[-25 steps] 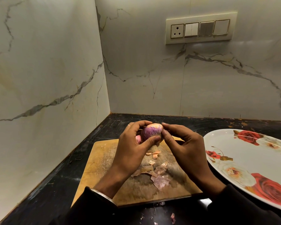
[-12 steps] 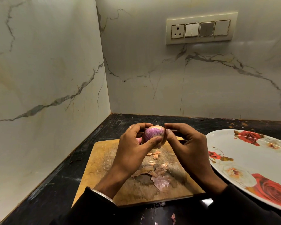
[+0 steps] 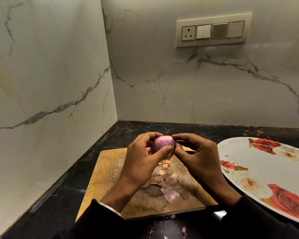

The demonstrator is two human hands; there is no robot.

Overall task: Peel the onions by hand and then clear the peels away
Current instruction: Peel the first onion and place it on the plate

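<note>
A black counter (image 3: 62,195) runs into a corner of white marble-veined walls (image 3: 47,75), with a switch panel (image 3: 213,31) on the back wall. A worn wooden cutting board (image 3: 107,168) lies on the counter, and loose onion peels (image 3: 171,190) are scattered on it. Above the board, the left hand (image 3: 141,163) grips a purple onion (image 3: 160,144), its fingers (image 3: 151,135) curled over the top and the thumb pressed across the front. The right hand (image 3: 200,159) meets it from the other side, its fingers (image 3: 188,136) narrowed to pinch at the onion's pale upper edge. Both wrists come out of dark sleeves (image 3: 100,219). Just right of the board sits an oval white plate (image 3: 269,166) printed with red roses; nothing lies in it
</note>
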